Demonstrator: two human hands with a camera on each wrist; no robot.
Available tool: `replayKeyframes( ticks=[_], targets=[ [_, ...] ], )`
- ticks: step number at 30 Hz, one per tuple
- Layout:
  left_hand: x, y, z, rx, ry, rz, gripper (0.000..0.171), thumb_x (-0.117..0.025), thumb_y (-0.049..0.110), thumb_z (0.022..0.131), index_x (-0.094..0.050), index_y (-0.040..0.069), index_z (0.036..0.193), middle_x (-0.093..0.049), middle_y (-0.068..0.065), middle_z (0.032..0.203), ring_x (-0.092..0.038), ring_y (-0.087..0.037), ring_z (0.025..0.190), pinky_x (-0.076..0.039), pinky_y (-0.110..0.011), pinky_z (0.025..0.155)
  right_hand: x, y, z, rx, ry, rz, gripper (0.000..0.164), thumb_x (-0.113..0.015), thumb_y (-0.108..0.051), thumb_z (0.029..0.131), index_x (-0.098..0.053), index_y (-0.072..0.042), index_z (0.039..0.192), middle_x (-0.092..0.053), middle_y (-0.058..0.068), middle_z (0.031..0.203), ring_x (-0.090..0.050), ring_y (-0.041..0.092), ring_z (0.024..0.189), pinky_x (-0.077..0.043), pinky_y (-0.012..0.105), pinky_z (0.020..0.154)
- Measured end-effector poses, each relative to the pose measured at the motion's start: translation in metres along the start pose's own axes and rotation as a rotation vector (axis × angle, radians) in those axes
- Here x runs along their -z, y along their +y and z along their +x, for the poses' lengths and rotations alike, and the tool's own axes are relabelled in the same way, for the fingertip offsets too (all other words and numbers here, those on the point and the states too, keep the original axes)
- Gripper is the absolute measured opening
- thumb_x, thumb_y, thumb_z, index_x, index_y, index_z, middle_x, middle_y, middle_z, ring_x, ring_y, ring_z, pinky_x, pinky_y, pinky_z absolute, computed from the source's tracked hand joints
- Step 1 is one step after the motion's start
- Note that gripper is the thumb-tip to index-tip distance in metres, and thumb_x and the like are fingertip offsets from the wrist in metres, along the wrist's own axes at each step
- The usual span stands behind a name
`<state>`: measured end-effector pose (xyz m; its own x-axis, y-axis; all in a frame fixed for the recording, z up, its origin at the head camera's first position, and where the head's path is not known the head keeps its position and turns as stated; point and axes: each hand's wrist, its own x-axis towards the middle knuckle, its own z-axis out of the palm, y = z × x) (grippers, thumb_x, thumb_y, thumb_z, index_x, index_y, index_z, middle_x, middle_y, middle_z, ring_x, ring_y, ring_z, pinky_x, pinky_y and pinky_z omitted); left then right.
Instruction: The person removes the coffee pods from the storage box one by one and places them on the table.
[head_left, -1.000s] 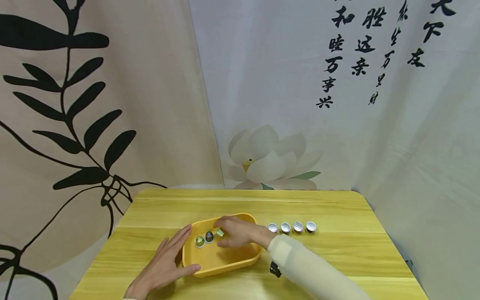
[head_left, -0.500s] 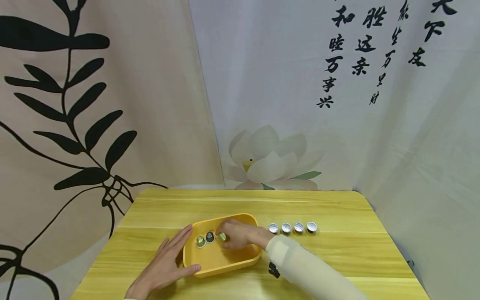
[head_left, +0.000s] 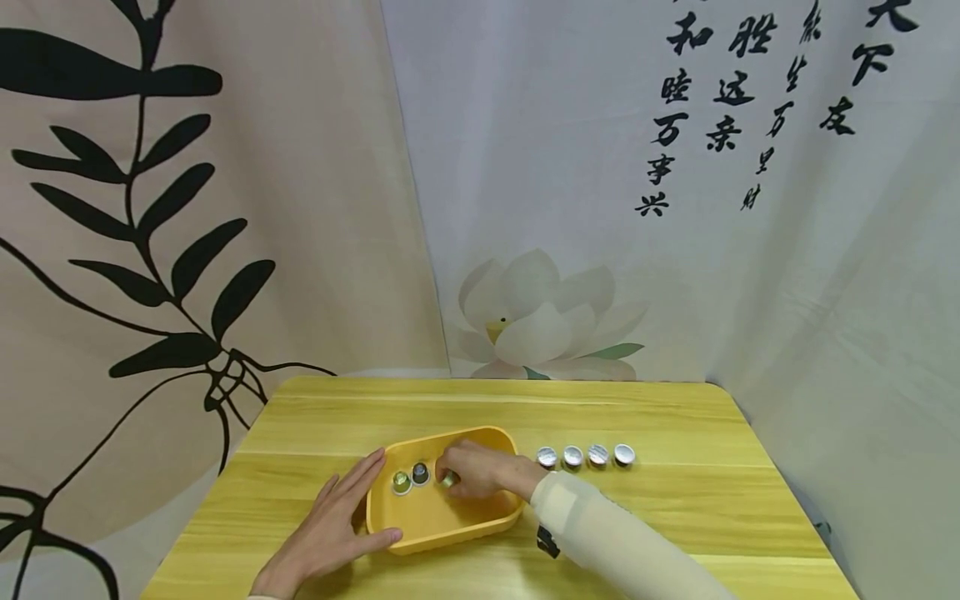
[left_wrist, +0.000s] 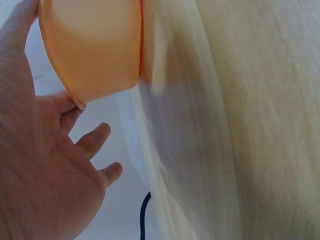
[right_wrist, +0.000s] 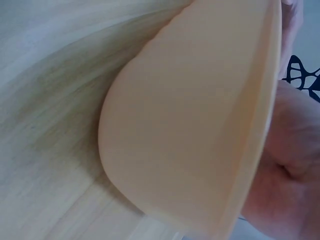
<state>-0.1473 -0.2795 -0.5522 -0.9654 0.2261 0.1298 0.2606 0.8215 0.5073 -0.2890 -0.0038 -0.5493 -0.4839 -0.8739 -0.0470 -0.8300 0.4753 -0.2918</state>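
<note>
On the table is a yellow tray [head_left: 427, 533]. My left hand [head_left: 330, 529] rests against its left end, fingers spread along the side and thumb at the front rim; the left wrist view shows fingertips touching the tray's edge. Inside the tray, my right hand [head_left: 480, 469] pinches a small green coffee capsule [head_left: 449, 480], mostly covered by the fingers. To its left stand a green-gold capsule [head_left: 401, 482] and a dark capsule [head_left: 420, 473], side by side near the back wall. In the right wrist view, the tray wall [right_wrist: 175, 125] hides the fingertips.
Right of the tray, several capsules with silver lids up, one of them a lidded capsule [head_left: 597, 455], form a row on the wooden table [head_left: 675, 517]. The right forearm crosses just in front of that row. Printed curtains [head_left: 555, 167] hang behind the table.
My right hand has closed its fingers around the green capsule and shifted slightly right with it, away from the dark capsule. The left hand and tray stay nearly still.
</note>
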Motion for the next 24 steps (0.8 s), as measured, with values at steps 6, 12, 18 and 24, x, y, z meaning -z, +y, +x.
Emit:
replayKeyframes(
  ticks=[6,12,18,24],
  targets=[
    [0.000,0.000,0.001,-0.010,0.004,0.006,0.113,-0.086,0.068,0.092,-0.038,0.012,0.177,-0.035,-0.008,0.187,-0.046,-0.047,0.165,-0.025,-0.088,0.128,0.008,-0.007,-0.005,-0.031,-0.017,0.026,0.019,-0.083,-0.008,0.096,-0.083,-0.019,0.112,-0.079,-0.012,0.103,-0.061,-0.001,0.087,-0.055,0.013,0.079],
    [0.000,0.000,0.001,-0.017,0.006,0.004,0.112,-0.086,0.067,0.092,-0.039,0.010,0.177,-0.036,-0.010,0.186,-0.048,-0.049,0.163,-0.025,-0.089,0.126,0.027,-0.022,-0.017,-0.102,-0.043,0.117,0.019,-0.082,-0.008,0.098,-0.082,-0.016,0.115,-0.076,-0.011,0.101,-0.058,-0.001,0.086,-0.052,0.012,0.079],
    [-0.001,-0.001,0.001,0.000,-0.004,0.008,0.113,-0.085,0.069,0.092,-0.038,0.011,0.177,-0.034,-0.008,0.187,-0.046,-0.047,0.165,-0.025,-0.089,0.126,0.033,-0.023,-0.022,-0.112,-0.011,0.201,0.021,-0.081,-0.009,0.101,-0.081,-0.016,0.121,-0.076,-0.011,0.108,-0.061,-0.002,0.094,-0.055,0.013,0.087],
    [-0.002,0.000,0.001,-0.006,0.001,0.003,0.113,-0.087,0.067,0.092,-0.039,0.009,0.176,-0.036,-0.011,0.186,-0.048,-0.048,0.164,-0.025,-0.090,0.125,0.040,-0.024,-0.029,-0.074,0.067,0.298,0.027,-0.082,-0.005,0.100,-0.079,-0.008,0.126,-0.079,-0.005,0.116,-0.070,-0.002,0.102,-0.062,0.015,0.096]
  ],
)
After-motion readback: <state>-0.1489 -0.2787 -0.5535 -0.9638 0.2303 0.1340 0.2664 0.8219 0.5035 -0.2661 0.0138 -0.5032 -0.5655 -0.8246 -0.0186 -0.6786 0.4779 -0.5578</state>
